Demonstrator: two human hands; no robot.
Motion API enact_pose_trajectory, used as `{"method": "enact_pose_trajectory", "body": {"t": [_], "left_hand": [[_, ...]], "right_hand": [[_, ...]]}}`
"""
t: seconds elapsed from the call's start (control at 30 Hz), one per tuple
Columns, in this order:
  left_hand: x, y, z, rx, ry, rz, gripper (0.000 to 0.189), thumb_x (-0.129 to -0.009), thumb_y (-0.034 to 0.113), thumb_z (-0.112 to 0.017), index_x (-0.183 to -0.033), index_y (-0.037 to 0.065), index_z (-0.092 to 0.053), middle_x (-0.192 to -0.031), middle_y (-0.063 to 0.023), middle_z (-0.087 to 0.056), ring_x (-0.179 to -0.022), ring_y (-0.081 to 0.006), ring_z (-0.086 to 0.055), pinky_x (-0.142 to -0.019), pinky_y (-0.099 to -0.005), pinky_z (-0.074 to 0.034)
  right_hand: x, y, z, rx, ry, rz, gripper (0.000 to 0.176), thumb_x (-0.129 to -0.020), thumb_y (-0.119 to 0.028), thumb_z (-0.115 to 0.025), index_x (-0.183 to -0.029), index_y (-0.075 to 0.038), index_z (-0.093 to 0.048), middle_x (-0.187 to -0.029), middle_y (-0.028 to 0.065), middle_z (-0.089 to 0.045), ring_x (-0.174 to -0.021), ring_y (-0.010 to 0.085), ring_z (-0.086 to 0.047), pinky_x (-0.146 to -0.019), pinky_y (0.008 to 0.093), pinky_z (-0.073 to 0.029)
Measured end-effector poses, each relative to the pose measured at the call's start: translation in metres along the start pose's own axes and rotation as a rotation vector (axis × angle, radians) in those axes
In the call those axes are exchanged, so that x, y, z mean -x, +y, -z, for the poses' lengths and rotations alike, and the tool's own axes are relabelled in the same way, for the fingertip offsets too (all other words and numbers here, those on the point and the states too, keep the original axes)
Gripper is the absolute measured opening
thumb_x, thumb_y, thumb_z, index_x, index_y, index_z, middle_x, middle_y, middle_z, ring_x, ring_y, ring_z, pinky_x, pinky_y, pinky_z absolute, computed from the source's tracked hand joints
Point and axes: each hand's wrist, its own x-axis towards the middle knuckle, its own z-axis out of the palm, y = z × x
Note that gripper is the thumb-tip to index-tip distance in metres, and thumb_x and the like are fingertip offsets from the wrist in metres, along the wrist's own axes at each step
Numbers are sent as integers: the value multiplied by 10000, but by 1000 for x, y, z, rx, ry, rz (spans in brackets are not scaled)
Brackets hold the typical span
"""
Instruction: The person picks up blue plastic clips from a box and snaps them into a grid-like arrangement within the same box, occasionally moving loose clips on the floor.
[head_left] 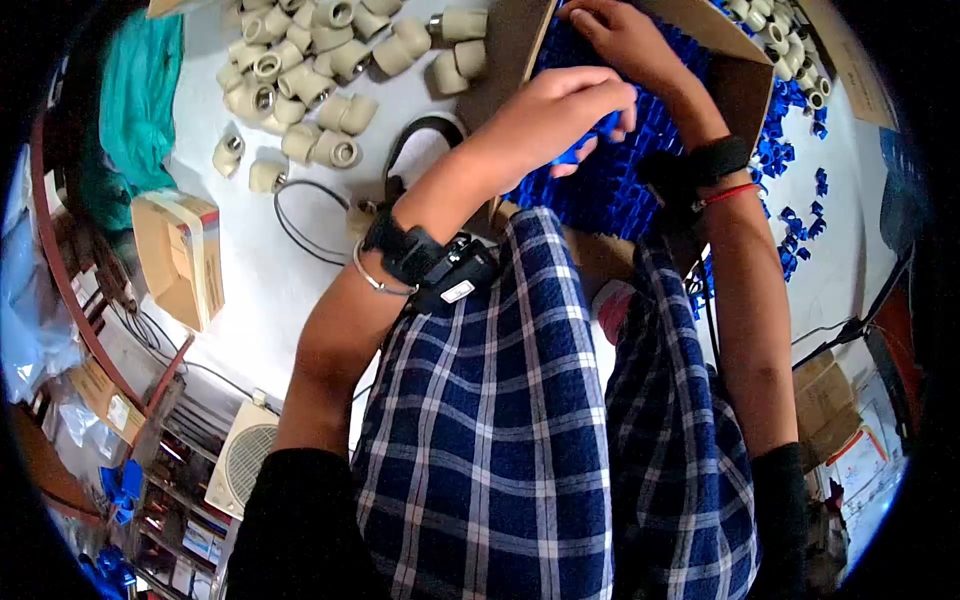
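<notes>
A cardboard box (735, 60) between my knees and the far side holds a thick layer of small blue plastic pieces (600, 185). My left hand (575, 105) is over the box's near-left part, its fingers curled round one or more blue plastic pieces (603, 125). Farther back, my right hand (625, 40) reaches across the box to its far-left side. Its fingers are bent and close together, partly cut off by the top of the view; whatever they hold, if anything, is hidden. Both wrists wear black straps.
Beige pipe fittings (300, 80) lie piled on the white floor at left, with more at far right. Loose blue pieces (795, 230) are scattered right of the box. A small open carton (180, 260), a black cable (290, 225) and a green plastic bag (140, 95) are at left.
</notes>
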Motion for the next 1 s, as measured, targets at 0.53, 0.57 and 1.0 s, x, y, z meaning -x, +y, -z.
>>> {"method": "enact_pose_trajectory", "body": {"t": [0.53,0.57,1.0], "left_hand": [[-20,-31,9,447,11,46,323,-918,368,-430,-885,84,-581,-785,-46,-569,-548,-89,-474,-403,-228,-338],[-20,-28,6,402,62,27,342,-923,373,-418,-910,76,-585,-820,-51,-581,-543,-93,-478,-404,-224,-342],[-32,-45,12,505,192,-1,323,-924,402,-387,-932,137,-571,-769,-10,-558,-595,-128,-498,-450,-247,-365]], "right_hand": [[48,-2,3,-187,351,-75,199,-899,-130,-535,-1049,-59,-644,-945,57,-680,-853,97,-610,-761,245,-472],[52,-4,5,-165,333,-94,199,-899,-130,-535,-1049,-59,-644,-945,57,-680,-853,97,-610,-761,245,-472],[82,-51,0,-236,186,88,230,-827,-107,-629,-1051,-73,-667,-920,55,-602,-793,122,-571,-731,237,-465]]}}
